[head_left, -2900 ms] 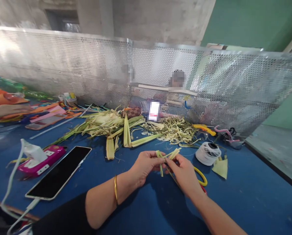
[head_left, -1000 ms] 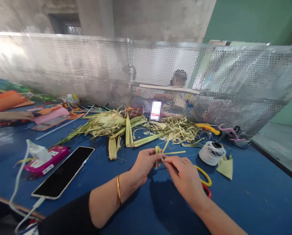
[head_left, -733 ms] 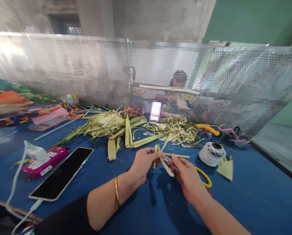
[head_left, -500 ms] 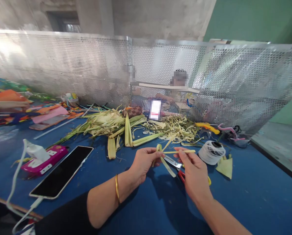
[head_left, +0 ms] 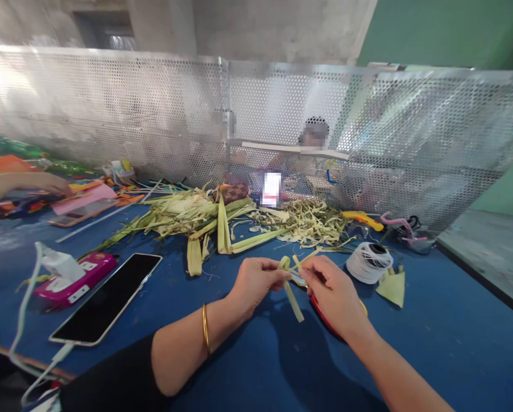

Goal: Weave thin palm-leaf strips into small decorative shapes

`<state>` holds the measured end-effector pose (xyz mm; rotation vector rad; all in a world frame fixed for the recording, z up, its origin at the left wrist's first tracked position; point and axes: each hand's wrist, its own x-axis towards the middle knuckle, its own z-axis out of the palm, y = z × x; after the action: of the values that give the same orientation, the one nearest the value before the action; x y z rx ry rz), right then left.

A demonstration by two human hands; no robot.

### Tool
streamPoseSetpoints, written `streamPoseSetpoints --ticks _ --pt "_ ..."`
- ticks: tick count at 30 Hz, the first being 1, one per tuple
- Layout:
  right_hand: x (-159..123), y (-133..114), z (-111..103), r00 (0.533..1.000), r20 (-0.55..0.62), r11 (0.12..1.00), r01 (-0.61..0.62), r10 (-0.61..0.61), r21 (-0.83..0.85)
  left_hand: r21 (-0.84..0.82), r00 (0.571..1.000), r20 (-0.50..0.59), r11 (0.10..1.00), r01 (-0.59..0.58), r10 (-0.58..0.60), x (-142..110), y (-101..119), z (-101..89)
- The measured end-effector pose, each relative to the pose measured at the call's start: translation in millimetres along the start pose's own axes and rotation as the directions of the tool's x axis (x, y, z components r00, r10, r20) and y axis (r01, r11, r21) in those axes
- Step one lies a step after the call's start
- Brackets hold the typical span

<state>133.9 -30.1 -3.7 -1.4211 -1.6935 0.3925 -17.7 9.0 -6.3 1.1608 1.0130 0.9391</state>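
Observation:
My left hand [head_left: 254,286] pinches a small looped weave of pale green leaf strips [head_left: 294,303] between thumb and fingers. One strip end hangs down towards the table, and another points up to the right. Close beside it, my right hand [head_left: 331,294] is closed on a strip of the same weave, whose short tip shows above the fingers. Scissors [head_left: 323,316] with red and yellow handles lie on the table, mostly covered by my right hand. A white thread spool [head_left: 368,264] stands to the right of that hand.
Leaf pieces [head_left: 183,214] and curled shreds [head_left: 310,220] lie along the perforated metal screen [head_left: 153,114]. At left are a phone [head_left: 108,297] and a magenta power strip [head_left: 78,277]. A co-worker's hand [head_left: 46,183] rests among coloured strips. A yellow-handled tool [head_left: 362,218] lies back right.
My right hand has moved away from the weave and back, now bending a strip that stuck out to the right. One strip end hangs down lower. The scissors beneath came partly into view.

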Motion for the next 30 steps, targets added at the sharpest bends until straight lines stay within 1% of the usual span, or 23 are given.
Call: streamPoseSetpoints --ticks 2,4,7,9,12,14,17,20,22,23,24,26,28,30 --pt "0 3 0 0.999 0.016 0.989 0.053 -0.051 -0.138 0.033 1.000 -0.008 0.999 -0.025 0.026 1 -2 -0.7" --pt "0 5 1 0.996 0.033 0.966 0.094 -0.088 -0.241 0.074 0.999 -0.012 0.996 -0.048 0.049 2 -4 -1.4" --pt "-1 8 3 0.989 0.058 0.929 0.151 -0.139 -0.337 0.163 0.997 -0.008 0.983 -0.080 0.083 5 -10 -2.6" --pt "-2 8 4 0.988 0.073 0.906 0.156 -0.138 -0.392 0.227 0.994 -0.003 0.968 -0.106 0.109 6 -13 -3.5" --pt "-4 8 5 0.990 0.074 0.877 0.138 -0.117 -0.460 0.314 0.989 0.004 0.938 -0.144 0.151 6 -15 -4.3" --pt "-5 7 5 0.990 0.062 0.861 0.144 -0.130 -0.487 0.373 0.984 0.005 0.913 -0.165 0.176 5 -15 -4.5" --pt "-5 6 5 0.987 0.066 0.848 0.161 -0.148 -0.505 0.439 0.979 -0.003 0.880 -0.180 0.202 2 -11 -3.8" --pt "-5 4 5 0.989 0.077 0.846 0.150 -0.128 -0.513 0.483 0.977 0.016 0.854 -0.192 0.211 -1 -9 -2.4" --pt "-4 3 5 0.993 0.074 0.869 0.119 -0.096 -0.480 0.521 0.977 0.054 0.829 -0.204 0.207 -2 -9 -1.6" --pt "-3 3 5 0.995 0.074 0.895 0.088 -0.062 -0.437 0.545 0.976 0.076 0.811 -0.214 0.206 -2 -9 -1.5" --pt "-3 2 5 0.997 0.078 0.929 0.042 -0.014 -0.369 0.568 0.974 0.096 0.792 -0.224 0.207 -3 -8 -1.5" --pt "-2 2 5 0.991 0.086 0.979 -0.090 0.107 -0.181 0.596 0.970 0.130 0.766 -0.242 0.205 -3 -7 -2.1" --pt "0 1 4 0.973 0.108 0.979 -0.205 0.203 0.011 0.599 0.970 0.155 0.763 -0.243 0.187 -3 -4 -3.1" --pt "2 0 1 0.954 0.170 0.953 -0.271 0.247 0.135 0.586 0.969 0.192 0.773 -0.241 0.156 -4 0 -4.0"
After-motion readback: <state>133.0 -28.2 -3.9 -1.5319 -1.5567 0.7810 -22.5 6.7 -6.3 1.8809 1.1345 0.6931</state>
